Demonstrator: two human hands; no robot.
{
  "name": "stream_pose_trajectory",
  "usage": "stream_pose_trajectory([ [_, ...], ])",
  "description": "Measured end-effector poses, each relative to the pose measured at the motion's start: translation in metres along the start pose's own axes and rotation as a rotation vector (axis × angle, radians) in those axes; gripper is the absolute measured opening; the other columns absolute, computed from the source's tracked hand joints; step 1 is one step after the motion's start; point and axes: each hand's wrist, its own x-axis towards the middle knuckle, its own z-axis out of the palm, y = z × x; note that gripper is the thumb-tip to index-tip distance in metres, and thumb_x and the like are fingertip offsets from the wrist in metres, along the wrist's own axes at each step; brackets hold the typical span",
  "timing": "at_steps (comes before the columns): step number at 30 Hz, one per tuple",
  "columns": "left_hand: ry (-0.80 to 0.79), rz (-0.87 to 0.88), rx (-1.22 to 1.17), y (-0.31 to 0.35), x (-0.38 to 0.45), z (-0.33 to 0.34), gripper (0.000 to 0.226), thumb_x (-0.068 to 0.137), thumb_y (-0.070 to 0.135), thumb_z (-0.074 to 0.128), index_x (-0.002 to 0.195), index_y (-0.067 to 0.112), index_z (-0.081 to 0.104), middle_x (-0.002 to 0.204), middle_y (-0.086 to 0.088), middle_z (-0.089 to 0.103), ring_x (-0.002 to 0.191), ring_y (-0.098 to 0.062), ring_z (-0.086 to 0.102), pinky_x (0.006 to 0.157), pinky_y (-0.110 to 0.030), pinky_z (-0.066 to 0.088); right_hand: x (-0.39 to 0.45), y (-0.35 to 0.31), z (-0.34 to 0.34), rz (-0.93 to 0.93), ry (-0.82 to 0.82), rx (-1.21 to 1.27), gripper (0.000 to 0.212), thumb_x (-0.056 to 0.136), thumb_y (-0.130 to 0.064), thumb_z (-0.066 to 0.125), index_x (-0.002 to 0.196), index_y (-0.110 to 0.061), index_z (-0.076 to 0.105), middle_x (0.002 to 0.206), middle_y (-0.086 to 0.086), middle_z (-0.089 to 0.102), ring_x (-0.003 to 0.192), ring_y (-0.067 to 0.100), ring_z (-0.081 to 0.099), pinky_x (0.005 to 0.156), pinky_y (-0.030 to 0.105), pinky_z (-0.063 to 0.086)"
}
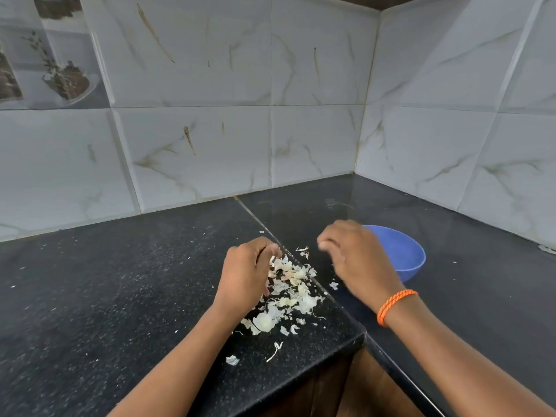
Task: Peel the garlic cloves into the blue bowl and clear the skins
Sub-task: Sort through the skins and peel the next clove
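Garlic skins (288, 291) sit piled on the black table (120, 296) near its front corner, some flakes scattered loose; blue bowl (403, 257) is just right of the pile, partly behind the right hand (356, 257). Left hand (245, 272) has fingers curled at the pile's left edge, right hand's grip is curled and motion-blurred — can't tell what either holds, if anything. Risk: skins are light, so a fast sweep likely pushes them off the edge or into the bowl.
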Motion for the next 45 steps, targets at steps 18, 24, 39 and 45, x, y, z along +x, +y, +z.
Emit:
stream_pose_trajectory([
  [18, -0.128, -0.024, -0.208, 0.010, -0.004, 0.006, 0.006, 0.092, 0.029, 0.087, 0.097, 0.025, 0.084, 0.089, 0.005, 0.082, 0.066, -0.019, 0.078, 0.065, -0.043, 0.063, -0.020, -0.015, 0.024, 0.290, 0.049, 0.772, 0.014, 0.099, -0.009, 0.074, 0.102, -0.019, 0.084, 0.086, -0.003, 0.081, 0.063, 0.019, 0.076, 0.064, 0.036, 0.064],
  [24, -0.085, -0.015, -0.151, 0.012, -0.005, 0.006, 0.006, 0.092, 0.027, 0.087, 0.090, 0.022, 0.084, 0.073, 0.006, 0.079, 0.063, -0.015, 0.077, 0.062, -0.031, 0.061, -0.024, -0.021, 0.032, 0.289, 0.110, 0.746, 0.009, 0.098, -0.012, 0.075, 0.096, -0.019, 0.081, 0.085, -0.008, 0.078, 0.072, 0.013, 0.073, 0.059, 0.028, 0.060],
  [39, -0.122, -0.003, -0.254, 0.009, -0.003, 0.006, 0.014, 0.099, 0.012, 0.078, 0.088, 0.016, 0.084, 0.074, -0.001, 0.079, 0.066, -0.022, 0.078, 0.070, -0.030, 0.061, -0.025, -0.020, 0.049, 0.274, 0.075, 0.921, 0.011, 0.106, -0.013, 0.065, 0.100, -0.013, 0.074, 0.086, 0.001, 0.072, 0.075, 0.020, 0.069, 0.066, 0.030, 0.062],
  [45, -0.153, -0.033, -0.410, 0.007, -0.003, 0.007, 0.015, 0.101, 0.009, 0.074, 0.090, 0.008, 0.084, 0.079, -0.010, 0.080, 0.065, -0.031, 0.075, 0.071, -0.043, 0.063, -0.021, -0.018, 0.046, 0.268, 0.055, 1.067, 0.010, 0.105, -0.010, 0.066, 0.103, -0.006, 0.075, 0.089, 0.012, 0.073, 0.081, 0.034, 0.071, 0.071, 0.038, 0.064],
])
